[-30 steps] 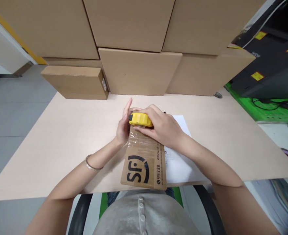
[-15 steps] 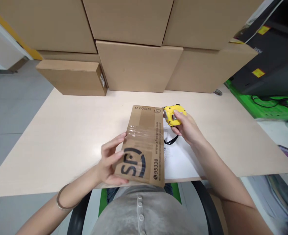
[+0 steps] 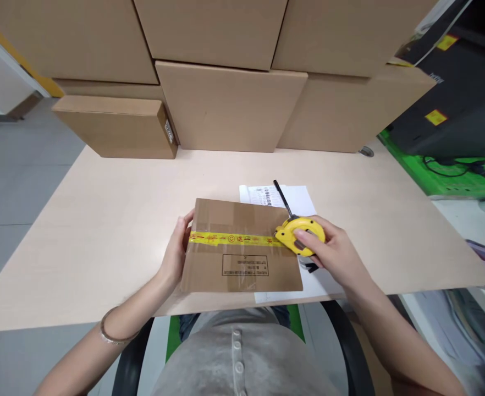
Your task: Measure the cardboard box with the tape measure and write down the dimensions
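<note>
A cardboard box [image 3: 242,220] with yellow printed tape and a black-framed label is in front of me, near the table's front edge. My left hand [image 3: 176,247] grips its left side, with some fingers hidden behind it. In my right hand [image 3: 329,245] is a yellow tape measure [image 3: 304,236], its thumb on top. The tape measure overlaps the right part of the box; whether they touch, I cannot tell. White papers [image 3: 296,198] with print lie partly under the box. A black pen [image 3: 282,196] shows just beyond the tape measure.
Large cardboard boxes [image 3: 230,110] are stacked along the back of the table [image 3: 114,220]. A flatter box [image 3: 119,129] stands at the back left. At the right are a dark machine [image 3: 444,115] on a green surface and black cables [image 3: 473,168].
The box has been turned: its printed SF EXPRESS face has given way to the face with yellow tape. The tape measure has moved nearer to me, and the pen and more paper now show.
</note>
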Tool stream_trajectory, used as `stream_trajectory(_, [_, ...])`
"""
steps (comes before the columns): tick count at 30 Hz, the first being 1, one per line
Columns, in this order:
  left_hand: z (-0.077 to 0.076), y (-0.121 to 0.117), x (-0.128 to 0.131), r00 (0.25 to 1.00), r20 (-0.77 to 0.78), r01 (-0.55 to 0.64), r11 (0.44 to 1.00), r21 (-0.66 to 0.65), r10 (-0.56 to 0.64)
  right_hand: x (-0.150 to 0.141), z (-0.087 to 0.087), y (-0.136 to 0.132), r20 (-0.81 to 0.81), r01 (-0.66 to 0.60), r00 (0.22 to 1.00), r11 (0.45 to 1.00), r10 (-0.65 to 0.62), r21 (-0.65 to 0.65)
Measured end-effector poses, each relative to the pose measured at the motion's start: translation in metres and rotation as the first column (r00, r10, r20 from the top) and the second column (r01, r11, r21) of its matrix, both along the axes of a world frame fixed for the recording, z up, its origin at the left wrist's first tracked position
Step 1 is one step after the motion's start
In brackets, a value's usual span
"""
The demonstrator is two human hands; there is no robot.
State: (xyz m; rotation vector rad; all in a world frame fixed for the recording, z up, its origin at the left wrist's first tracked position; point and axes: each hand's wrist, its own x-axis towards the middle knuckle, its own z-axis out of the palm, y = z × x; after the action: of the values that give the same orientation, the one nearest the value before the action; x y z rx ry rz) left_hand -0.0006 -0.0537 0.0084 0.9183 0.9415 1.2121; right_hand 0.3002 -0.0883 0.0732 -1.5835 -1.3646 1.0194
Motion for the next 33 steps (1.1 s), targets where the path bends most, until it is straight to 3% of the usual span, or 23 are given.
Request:
stream_trajectory(4, [-0.002, -0.003, 0.008, 0.998, 0.053, 0.031, 0.997, -0.067, -0.028, -0.017, -0.006, 0.007, 0.317, -0.115, 0.946, 0.983, 0.064, 0.145])
stream_trajectory(9, [0.000, -0.001, 0.007, 0.998, 0.057, 0.045, 0.980, -0.194, -0.035, -0.034, -0.008, 0.012, 0.624, -0.173, 0.781, 0.953, -0.023, 0.250])
stream_trajectory(11, [0.006, -0.001, 0.008, 0.999, 0.040, 0.036, 0.970, -0.240, -0.027, -0.026, -0.010, 0.017, 0.613, -0.212, 0.790, 0.942, 0.009, 0.259])
stream_trajectory(14, [0.014, -0.001, 0.011, 0.999, 0.037, 0.012, 0.964, -0.266, -0.003, 0.008, -0.020, 0.036, 0.529, -0.119, 0.849, 0.972, -0.007, 0.205])
stream_trajectory(16, [0.017, -0.001, 0.013, 0.999, 0.037, 0.003, 0.963, -0.271, 0.007, 0.037, -0.033, 0.055, 0.609, -0.016, 0.790, 0.991, -0.071, 0.137])
stream_trajectory(20, [0.016, 0.001, 0.014, 1.000, 0.016, 0.003, 0.966, -0.259, 0.001, 0.069, -0.069, 0.083, 0.697, -0.040, 0.716, 0.999, 0.042, -0.020])
stream_trajectory(23, [0.016, 0.001, 0.012, 1.000, 0.000, -0.006, 0.962, -0.271, 0.006, 0.061, -0.091, 0.088, 0.730, -0.048, 0.679, 0.997, 0.074, -0.056])
stream_trajectory(27, [0.018, 0.002, 0.011, 0.999, -0.021, -0.044, 0.958, -0.283, 0.039, 0.038, -0.109, 0.080, 0.738, 0.024, 0.674, 0.999, 0.012, -0.039])
stream_trajectory(30, [0.020, 0.003, 0.010, 0.999, -0.031, -0.043, 0.964, -0.262, 0.036, 0.029, -0.115, 0.074, 0.694, 0.081, 0.719, 0.996, -0.040, -0.027])
stream_trajectory(33, [0.020, 0.003, 0.009, 0.999, -0.043, -0.025, 0.967, -0.255, 0.014, 0.033, -0.117, 0.075, 0.574, 0.099, 0.816, 0.995, -0.067, -0.025])
